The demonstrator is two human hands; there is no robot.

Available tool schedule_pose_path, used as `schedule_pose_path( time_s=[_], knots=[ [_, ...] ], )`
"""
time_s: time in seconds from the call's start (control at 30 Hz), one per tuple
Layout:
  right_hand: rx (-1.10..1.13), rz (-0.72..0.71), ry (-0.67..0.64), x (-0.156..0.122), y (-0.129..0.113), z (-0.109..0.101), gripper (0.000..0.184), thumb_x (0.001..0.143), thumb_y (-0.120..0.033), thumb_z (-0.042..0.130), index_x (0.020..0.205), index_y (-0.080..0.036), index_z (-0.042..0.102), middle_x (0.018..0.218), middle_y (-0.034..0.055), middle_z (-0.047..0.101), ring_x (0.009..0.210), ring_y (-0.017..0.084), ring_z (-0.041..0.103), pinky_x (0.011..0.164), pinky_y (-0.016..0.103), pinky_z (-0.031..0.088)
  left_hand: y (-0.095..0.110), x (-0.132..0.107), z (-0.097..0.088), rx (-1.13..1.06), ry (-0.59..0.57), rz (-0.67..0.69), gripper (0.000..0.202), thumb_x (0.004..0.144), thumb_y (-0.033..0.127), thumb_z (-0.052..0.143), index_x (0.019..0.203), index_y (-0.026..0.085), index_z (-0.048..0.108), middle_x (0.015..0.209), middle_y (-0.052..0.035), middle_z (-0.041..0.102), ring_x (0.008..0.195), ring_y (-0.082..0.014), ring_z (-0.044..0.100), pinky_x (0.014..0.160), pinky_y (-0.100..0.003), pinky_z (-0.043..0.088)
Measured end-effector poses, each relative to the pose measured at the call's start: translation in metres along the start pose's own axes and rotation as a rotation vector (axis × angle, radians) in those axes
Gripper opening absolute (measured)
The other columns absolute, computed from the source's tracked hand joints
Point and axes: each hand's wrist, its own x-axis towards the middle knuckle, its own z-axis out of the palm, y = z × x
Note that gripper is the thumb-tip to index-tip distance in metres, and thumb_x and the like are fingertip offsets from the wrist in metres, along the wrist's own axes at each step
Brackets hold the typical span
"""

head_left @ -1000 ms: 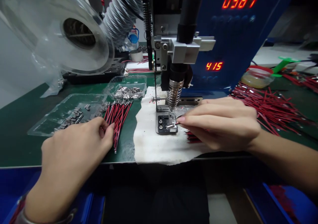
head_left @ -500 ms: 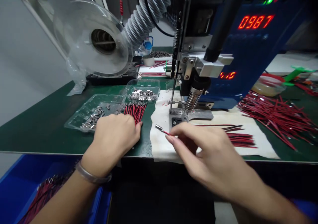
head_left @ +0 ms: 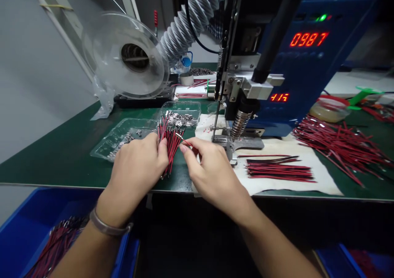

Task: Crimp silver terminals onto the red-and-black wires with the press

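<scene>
While my right hand point(head_left: 212, 173) pinches a single red wire point(head_left: 184, 140) between thumb and forefinger, its metal-tipped end points up-left at the bundle of red wires point(head_left: 169, 146) lying on the green bench mat point(head_left: 61, 159). Other right fingers curled under, can't see them. Left hand point(head_left: 138, 169) sits on the bundle, fingers bent and close together, thumb pressed against the wires; whether it actually grips any I can't tell, palm side is hidden.

Wire tips are small and blurred, terminal type not readable. Lower end of the bundle is covered by my left hand.

Containers: clear plastic tray point(head_left: 123, 140) just left of the bundle, scattered small metal terminals in it. Second clear tray point(head_left: 181, 113) right behind the bundle, a heap of the same. Blue bin point(head_left: 27, 224) below the bench edge, left side, holds red-black wires, cut off by the frame.

Further out: white cloth point(head_left: 277, 183) with a neat stack of red wires point(head_left: 278, 169), soldering head point(head_left: 238, 122) above it, blue controller point(head_left: 308, 64) showing 0987, loose pile of red wires point(head_left: 338, 142) to the right, clear reel point(head_left: 129, 58) back left.
</scene>
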Motion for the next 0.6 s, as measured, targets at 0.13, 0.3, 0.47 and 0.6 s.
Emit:
schedule_pose_path(
  time_s=[0.13, 0.3, 0.47, 0.6],
  knots=[
    [0.172, 0.047, 0.072, 0.006, -0.001, 0.011, 0.023, 0.091, -0.035, 0.051, 0.088, -0.019, 0.067, 0.081, 0.0005, 0.068, 0.07, 0.012, 0.056, 0.068, 0.025, 0.04, 0.003, -0.017, 0.001, -0.25, 0.153, 0.032, 0.027, 0.09, 0.035, 0.042, 0.071, 0.019, 0.052, 0.055, -0.0019, 0.055, 0.051, -0.0194, 0.055, 0.05, -0.028, 0.028],
    [0.681, 0.132, 0.061, -0.004, -0.004, 0.012, 0.025, 0.089, -0.038, 0.056, 0.081, -0.017, 0.066, 0.078, 0.0011, 0.067, 0.071, 0.012, 0.059, 0.064, 0.022, 0.047, 0.019, -0.049, 0.007, -0.731, 0.189, 0.127, 0.016, 0.091, 0.027, 0.047, 0.082, 0.018, 0.056, 0.063, 0.0018, 0.06, 0.052, -0.0114, 0.056, 0.051, -0.023, 0.034],
    [0.89, 0.295, 0.049, -0.018, 0.0, 0.001, 0.021, 0.083, -0.035, 0.065, 0.09, -0.016, 0.068, 0.08, 0.0037, 0.071, 0.074, 0.014, 0.066, 0.068, 0.023, 0.054, 0.034, -0.069, 0.015, -0.956, 0.092, 0.141, 0.014, 0.091, 0.022, 0.05, 0.078, 0.017, 0.055, 0.058, 0.0043, 0.056, 0.048, -0.0075, 0.053, 0.05, -0.019, 0.037],
    [0.915, 0.347, 0.027, -0.025, 0.002, -0.009, 0.022, 0.08, -0.036, 0.069, 0.088, -0.015, 0.069, 0.086, 0.0065, 0.074, 0.067, 0.013, 0.067, 0.054, 0.018, 0.053, 0.042, -0.074, 0.017, -1.121, 0.039, 0.126, 0.012, 0.089, 0.022, 0.054, 0.081, 0.016, 0.06, 0.059, 0.0042, 0.058, 0.049, -0.007, 0.054, 0.05, -0.016, 0.039]
  ],
)
